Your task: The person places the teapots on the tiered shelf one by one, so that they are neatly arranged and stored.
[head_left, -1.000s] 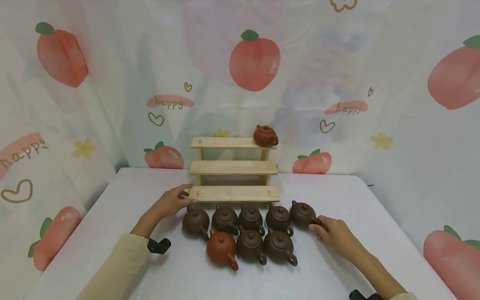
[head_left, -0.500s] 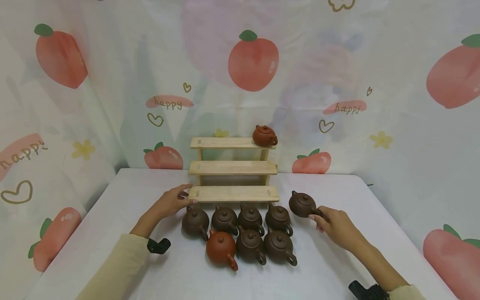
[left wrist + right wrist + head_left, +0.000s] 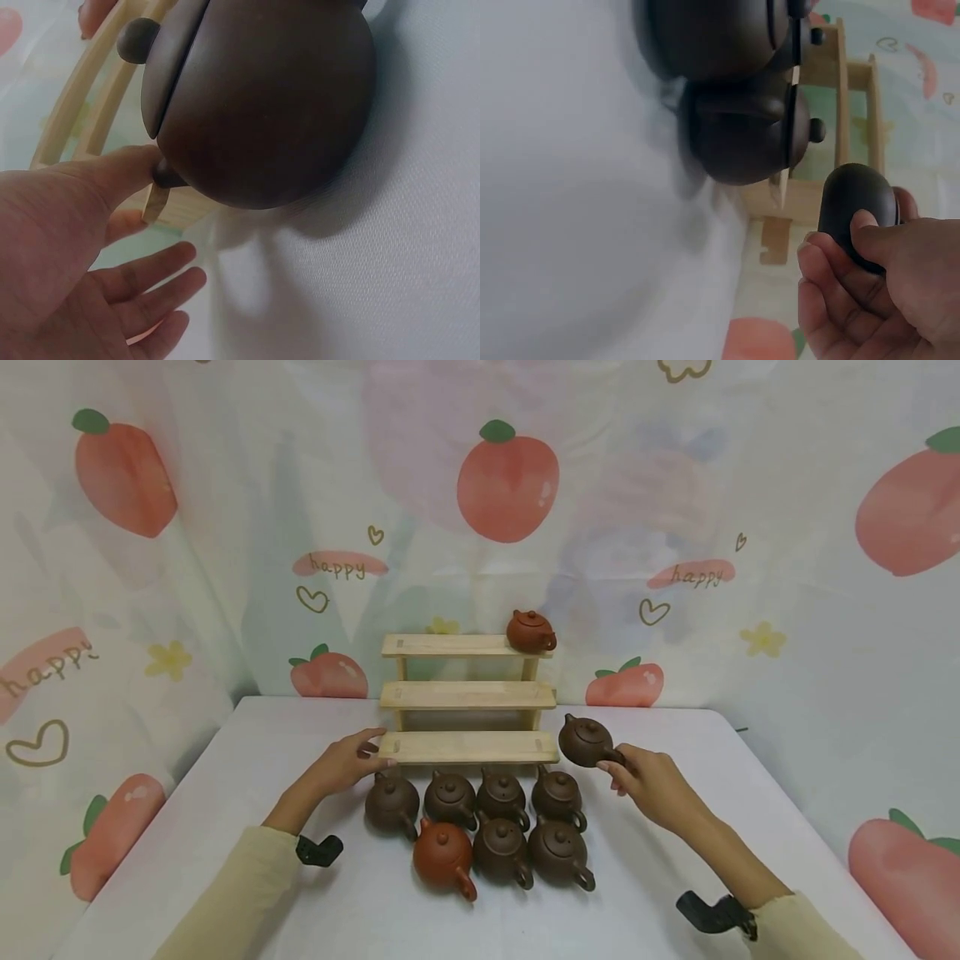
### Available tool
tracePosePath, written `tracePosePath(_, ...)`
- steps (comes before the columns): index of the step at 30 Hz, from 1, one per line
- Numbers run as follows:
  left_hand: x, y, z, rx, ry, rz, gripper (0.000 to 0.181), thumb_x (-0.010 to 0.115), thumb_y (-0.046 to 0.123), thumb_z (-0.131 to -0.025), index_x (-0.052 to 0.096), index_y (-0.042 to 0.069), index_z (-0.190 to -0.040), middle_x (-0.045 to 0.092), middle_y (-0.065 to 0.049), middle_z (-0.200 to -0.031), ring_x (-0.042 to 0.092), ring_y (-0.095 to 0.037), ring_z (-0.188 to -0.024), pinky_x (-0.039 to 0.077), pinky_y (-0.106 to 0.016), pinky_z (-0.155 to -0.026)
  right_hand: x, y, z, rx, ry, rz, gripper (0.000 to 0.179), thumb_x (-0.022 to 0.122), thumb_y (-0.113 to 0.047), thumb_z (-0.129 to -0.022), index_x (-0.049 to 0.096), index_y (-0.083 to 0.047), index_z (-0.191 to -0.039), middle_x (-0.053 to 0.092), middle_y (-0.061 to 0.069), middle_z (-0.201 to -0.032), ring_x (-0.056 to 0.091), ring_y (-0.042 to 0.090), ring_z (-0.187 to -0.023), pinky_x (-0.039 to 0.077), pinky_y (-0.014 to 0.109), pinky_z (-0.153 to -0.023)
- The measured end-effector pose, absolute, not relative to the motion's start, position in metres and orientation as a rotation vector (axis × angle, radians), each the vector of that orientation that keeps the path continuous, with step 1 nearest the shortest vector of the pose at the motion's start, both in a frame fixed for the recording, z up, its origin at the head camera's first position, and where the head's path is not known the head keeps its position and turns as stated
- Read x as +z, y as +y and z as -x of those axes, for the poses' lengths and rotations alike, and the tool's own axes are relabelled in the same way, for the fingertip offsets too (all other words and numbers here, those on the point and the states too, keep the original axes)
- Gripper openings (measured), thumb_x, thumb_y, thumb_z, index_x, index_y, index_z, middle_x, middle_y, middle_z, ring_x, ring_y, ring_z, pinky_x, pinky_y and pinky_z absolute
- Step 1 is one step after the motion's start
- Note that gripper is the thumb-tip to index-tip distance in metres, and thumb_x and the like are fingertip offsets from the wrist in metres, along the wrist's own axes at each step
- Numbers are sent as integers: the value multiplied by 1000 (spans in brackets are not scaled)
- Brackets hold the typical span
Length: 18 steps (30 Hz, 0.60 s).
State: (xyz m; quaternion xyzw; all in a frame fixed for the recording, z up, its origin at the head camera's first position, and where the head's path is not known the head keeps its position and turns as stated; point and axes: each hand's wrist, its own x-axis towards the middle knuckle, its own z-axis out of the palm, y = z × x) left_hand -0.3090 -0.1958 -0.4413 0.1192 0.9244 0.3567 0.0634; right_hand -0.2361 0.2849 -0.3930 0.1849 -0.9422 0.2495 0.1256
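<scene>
My right hand (image 3: 660,785) pinches a dark brown teapot (image 3: 585,742) by its handle, spout pointing away, held up beside the right end of the lowest tier. In the right wrist view the thumb and fingers close round that dark handle (image 3: 855,202). My left hand (image 3: 345,764) grips the left end of the three-tier wooden shelf (image 3: 468,746), thumb in front and index finger behind; the other fingers spread loosely in the left wrist view. A reddish-brown teapot (image 3: 529,632) stands on the top tier's right end.
In front of the shelf several dark teapots (image 3: 501,852) stand close together in two rows on the white tablecloth (image 3: 330,918). An orange-red teapot (image 3: 442,856) sits at the front row's left. A fruit-print cloth (image 3: 420,468) hangs behind.
My right hand has lifted the dark teapot off the table from the right end of the back row and moved it up and left toward the shelf. The left hand stays in place.
</scene>
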Motion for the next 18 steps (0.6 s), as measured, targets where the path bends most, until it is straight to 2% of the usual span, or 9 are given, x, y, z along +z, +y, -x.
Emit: tracePosePath(18, -442, -196, 311, 1063, 2802, -360, 75, 73, 41, -100, 45, 4, -158, 64, -29, -139, 62, -45, -130, 52, -59, -103, -364, 229, 273, 766, -2756, -599, 18, 67, -15, -105, 65, -7, -88, 66, 1, -69, 59, 11, -65, 48, 30, -61)
